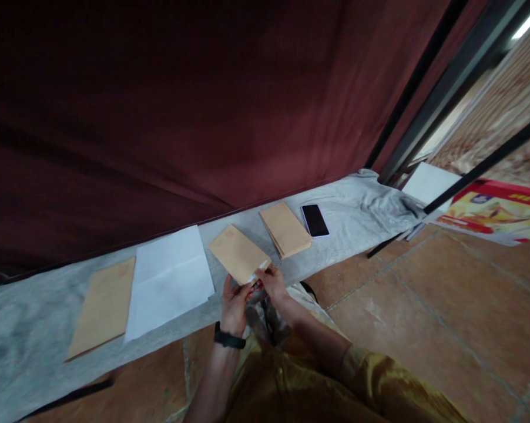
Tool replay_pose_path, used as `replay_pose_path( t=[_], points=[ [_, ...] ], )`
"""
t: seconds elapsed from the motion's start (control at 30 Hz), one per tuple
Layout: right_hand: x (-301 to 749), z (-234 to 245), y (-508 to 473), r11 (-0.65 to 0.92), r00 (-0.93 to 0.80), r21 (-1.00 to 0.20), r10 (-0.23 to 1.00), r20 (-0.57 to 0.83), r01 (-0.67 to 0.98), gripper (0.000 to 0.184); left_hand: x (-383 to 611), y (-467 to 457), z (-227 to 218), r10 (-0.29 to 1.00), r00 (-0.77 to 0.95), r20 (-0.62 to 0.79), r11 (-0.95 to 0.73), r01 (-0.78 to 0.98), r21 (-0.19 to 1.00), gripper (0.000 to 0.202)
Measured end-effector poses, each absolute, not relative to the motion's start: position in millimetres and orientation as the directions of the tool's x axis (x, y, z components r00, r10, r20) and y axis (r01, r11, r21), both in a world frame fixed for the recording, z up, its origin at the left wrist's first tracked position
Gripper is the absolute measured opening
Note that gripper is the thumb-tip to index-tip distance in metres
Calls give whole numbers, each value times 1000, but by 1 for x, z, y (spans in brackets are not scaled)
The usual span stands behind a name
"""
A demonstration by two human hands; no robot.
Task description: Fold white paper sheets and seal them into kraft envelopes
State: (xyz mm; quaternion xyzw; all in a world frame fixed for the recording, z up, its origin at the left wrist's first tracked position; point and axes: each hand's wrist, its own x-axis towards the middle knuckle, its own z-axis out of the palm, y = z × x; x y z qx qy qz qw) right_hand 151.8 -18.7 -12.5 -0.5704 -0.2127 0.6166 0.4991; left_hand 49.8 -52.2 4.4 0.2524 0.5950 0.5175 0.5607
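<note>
Brown envelope (236, 249) is held over the near part of the grey cloth (351, 205), white paper (257, 272) showing at its near end. Left hand (234, 308) and right hand (271, 282) pinch that end between thumbs and fingers. Rightward lie stacked envelopes (286, 228), then a smartphone (315, 221); leftward, white sheets (170, 282).

Room setting with a dark red curtain (247, 106).
A grey-draped surface (357, 202) runs along its foot; brown floor tiles (406, 305) below; black pole (415, 83) and bright strip (529, 20) at upper right.
</note>
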Motion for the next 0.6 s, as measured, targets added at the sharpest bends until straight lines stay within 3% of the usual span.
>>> replay_pose_path(
  t=[0.27,0.6],
  points=[
    [154,-15,-15,-459,127,-825,844,-521,-328,16,45,-39,4,869,-297,-396,370,-142,918,83],
    [174,-12,-19,-516,-29,-805,846,-532,-291,18,35,-34,-4,847,-321,-425,408,-121,905,68]
  ],
)
